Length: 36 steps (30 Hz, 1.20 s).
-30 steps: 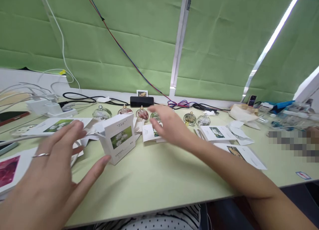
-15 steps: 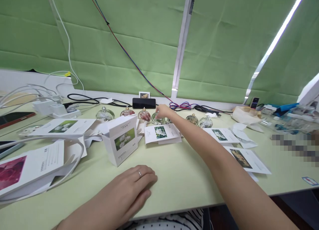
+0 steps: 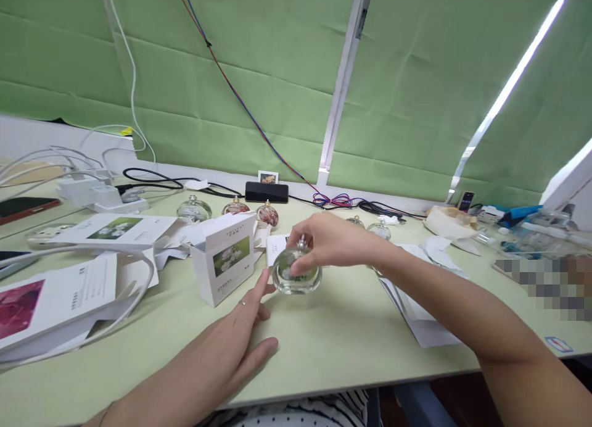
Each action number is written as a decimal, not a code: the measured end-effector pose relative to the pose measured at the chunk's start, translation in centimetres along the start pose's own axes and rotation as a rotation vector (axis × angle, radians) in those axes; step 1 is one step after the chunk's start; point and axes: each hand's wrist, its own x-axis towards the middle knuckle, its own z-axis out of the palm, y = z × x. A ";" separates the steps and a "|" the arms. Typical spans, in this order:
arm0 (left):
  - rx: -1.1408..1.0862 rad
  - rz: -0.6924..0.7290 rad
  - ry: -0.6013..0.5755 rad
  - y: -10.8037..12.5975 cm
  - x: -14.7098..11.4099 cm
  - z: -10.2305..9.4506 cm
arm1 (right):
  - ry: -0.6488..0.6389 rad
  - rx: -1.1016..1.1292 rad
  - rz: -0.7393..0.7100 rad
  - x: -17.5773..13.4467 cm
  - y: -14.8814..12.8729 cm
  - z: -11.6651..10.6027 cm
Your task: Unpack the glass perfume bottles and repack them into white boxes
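Observation:
My right hand (image 3: 319, 242) grips a round clear glass perfume bottle (image 3: 298, 282) by its upper part, with white flowers and green showing inside. Just left of the bottle is my left hand (image 3: 245, 325), its fingers apart and the index fingertip close to the glass; whether they touch I cannot tell. Beyond that hand stands an upright white box (image 3: 226, 263) with a white-flower picture, its top flaps raised. Partly hidden behind my right hand lies a flat white carton (image 3: 274, 245).
Several more bottles line the back, among them a clear one (image 3: 193, 208) and a reddish one (image 3: 267, 213). A black phone (image 3: 267, 192) leans there. Flattened cartons (image 3: 124, 228) and a white cable (image 3: 150, 279) occupy the left; a carton (image 3: 420, 310) lies beneath my right forearm.
My right hand has brought the bottle from the back row toward me. My left hand has moved forward and spread its fingers beside it. Cartons under my right forearm have shifted.

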 end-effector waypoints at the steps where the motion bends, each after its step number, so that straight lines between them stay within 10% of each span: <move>1: 0.009 -0.011 -0.001 0.0 0.0 0.0 | -0.017 0.014 -0.018 -0.2 0.0 0.8; 14: 0.144 0.022 0.006 -1.4 0.1 0.7 | -0.055 -0.016 -0.041 1.2 1.8 4.3; 19: 0.133 0.013 0.014 -1.4 0.0 0.6 | -0.119 0.043 -0.056 0.7 2.2 2.3; 25: 0.138 0.018 0.039 -1.4 0.0 0.6 | 0.114 -0.243 0.016 4.7 4.7 -0.3; 36: 0.163 0.014 0.024 -1.7 -0.2 0.8 | -0.218 -0.556 0.258 12.0 6.7 1.5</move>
